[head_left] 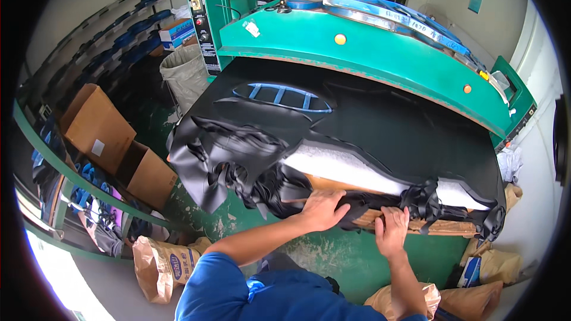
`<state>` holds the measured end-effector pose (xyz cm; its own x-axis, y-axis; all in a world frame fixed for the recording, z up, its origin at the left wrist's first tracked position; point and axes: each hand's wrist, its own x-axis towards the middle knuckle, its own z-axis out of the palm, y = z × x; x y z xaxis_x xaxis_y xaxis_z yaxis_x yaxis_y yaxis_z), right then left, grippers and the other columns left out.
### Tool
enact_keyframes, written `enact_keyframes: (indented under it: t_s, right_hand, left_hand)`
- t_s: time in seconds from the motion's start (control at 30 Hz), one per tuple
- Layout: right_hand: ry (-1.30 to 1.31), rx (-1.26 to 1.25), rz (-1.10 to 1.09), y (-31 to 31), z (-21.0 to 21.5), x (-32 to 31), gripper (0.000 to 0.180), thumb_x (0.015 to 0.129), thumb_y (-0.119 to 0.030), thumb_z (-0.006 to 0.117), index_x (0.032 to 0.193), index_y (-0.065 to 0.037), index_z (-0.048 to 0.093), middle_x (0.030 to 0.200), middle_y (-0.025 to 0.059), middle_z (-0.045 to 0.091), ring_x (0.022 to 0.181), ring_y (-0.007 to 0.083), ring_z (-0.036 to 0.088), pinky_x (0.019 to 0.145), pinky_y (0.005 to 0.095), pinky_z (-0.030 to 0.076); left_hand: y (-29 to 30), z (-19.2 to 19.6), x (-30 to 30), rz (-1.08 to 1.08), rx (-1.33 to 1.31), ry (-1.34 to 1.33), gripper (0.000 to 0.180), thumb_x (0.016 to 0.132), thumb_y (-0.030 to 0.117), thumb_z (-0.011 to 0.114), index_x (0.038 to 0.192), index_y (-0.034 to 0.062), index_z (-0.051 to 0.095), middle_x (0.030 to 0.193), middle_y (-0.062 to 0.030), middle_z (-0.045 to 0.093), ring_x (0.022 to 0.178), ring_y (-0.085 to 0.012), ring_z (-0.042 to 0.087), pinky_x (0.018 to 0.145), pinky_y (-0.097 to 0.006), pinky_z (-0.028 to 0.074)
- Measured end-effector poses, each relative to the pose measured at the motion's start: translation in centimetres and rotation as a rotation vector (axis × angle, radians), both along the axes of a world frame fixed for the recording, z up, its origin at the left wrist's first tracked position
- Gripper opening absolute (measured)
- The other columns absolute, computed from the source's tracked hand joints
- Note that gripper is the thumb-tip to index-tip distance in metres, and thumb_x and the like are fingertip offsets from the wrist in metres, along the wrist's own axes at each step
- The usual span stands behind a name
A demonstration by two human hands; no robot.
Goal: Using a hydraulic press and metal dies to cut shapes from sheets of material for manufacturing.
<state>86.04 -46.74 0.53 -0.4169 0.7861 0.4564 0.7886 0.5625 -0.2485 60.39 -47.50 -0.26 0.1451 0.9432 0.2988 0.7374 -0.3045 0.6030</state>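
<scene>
A large black sheet of smooth, leather-like material [392,122] covers the table of a green machine. Its near edge is folded up, baring a pale fleecy backing [351,166]. A bunched heap of black scraps and strips [238,160] hangs over the near left edge. My left hand [324,209] rests against black material at the near edge, thumb apart from its fingers. To its right, my right hand [392,230] lies with fingers spread over the brown board edge [443,226] beside a clump of black strips [421,199]. A blue-edged, boat-shaped cutting die [282,96] sits on the sheet, far left.
The machine's green beam [357,44] spans the far side, with blue dies [395,15] on top. A control panel [202,27] stands at left. Cardboard boxes [98,122], a rack of dies [128,35], a grey bin [187,74] and paper sacks [163,267] stand around.
</scene>
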Motion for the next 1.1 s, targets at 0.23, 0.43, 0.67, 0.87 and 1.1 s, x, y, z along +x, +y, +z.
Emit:
enact_keyframes:
  t_s: [0.23, 0.43, 0.67, 0.87, 1.1]
  right_hand:
    - [0.288, -0.322, -0.148, 6.0, 7.0, -5.7, 0.017, 0.083, -0.003, 0.069, 0.098, 0.003, 0.067, 0.094, 0.0142, 0.070, 0.090, 0.0247, 0.067, 0.083, 0.0344, 0.052]
    - [0.492, -0.716, 0.173, 18.3, 10.8, -36.2, 0.027, 0.085, -0.007, 0.074, 0.110, 0.001, 0.066, 0.098, 0.0088, 0.070, 0.091, 0.0154, 0.067, 0.082, 0.0288, 0.054]
    - [-0.044, -0.741, -0.202, 26.0, 6.2, -55.3, 0.030, 0.076, -0.016, 0.069, 0.095, 0.007, 0.069, 0.097, 0.0270, 0.069, 0.099, 0.0397, 0.067, 0.090, 0.0420, 0.054]
    - [-0.139, -0.791, -0.393, 26.8, 7.0, -58.3, 0.022, 0.074, -0.008, 0.067, 0.093, 0.004, 0.073, 0.100, 0.0261, 0.070, 0.101, 0.0363, 0.069, 0.087, 0.0397, 0.056]
    - [0.023, -0.914, -0.465, 27.1, 7.4, -57.1, 0.031, 0.065, -0.022, 0.076, 0.082, 0.003, 0.073, 0.081, 0.0185, 0.072, 0.079, 0.0281, 0.074, 0.071, 0.0363, 0.058]
  left_hand:
    - [11.4, 7.9, -20.8, 0.067, 0.319, 0.055, 0.034, 0.084, 0.014, 0.066, 0.115, -0.0006, 0.063, 0.111, -0.0206, 0.066, 0.104, -0.0385, 0.063, 0.092, -0.044, 0.051]
    - [18.9, 5.7, -43.8, 0.188, -0.154, 0.056, 0.058, 0.085, 0.017, 0.067, 0.138, 0.0018, 0.048, 0.134, -0.0229, 0.055, 0.124, -0.0374, 0.053, 0.105, -0.041, 0.044]
    - [19.8, 1.9, -48.2, -0.007, -0.090, 0.065, 0.072, 0.085, 0.032, 0.072, 0.142, -0.0003, 0.043, 0.143, -0.0235, 0.048, 0.137, -0.0341, 0.041, 0.115, -0.043, 0.031]
    - [19.4, 1.8, -48.8, 0.082, -0.107, 0.068, 0.075, 0.085, 0.033, 0.073, 0.146, 0.0054, 0.041, 0.146, -0.0213, 0.045, 0.137, -0.0364, 0.041, 0.115, -0.042, 0.033]
    - [19.8, 1.4, -48.5, 0.067, -0.115, 0.064, 0.082, 0.083, 0.035, 0.074, 0.145, -0.0024, 0.037, 0.145, -0.0221, 0.046, 0.137, -0.0322, 0.042, 0.116, -0.041, 0.030]
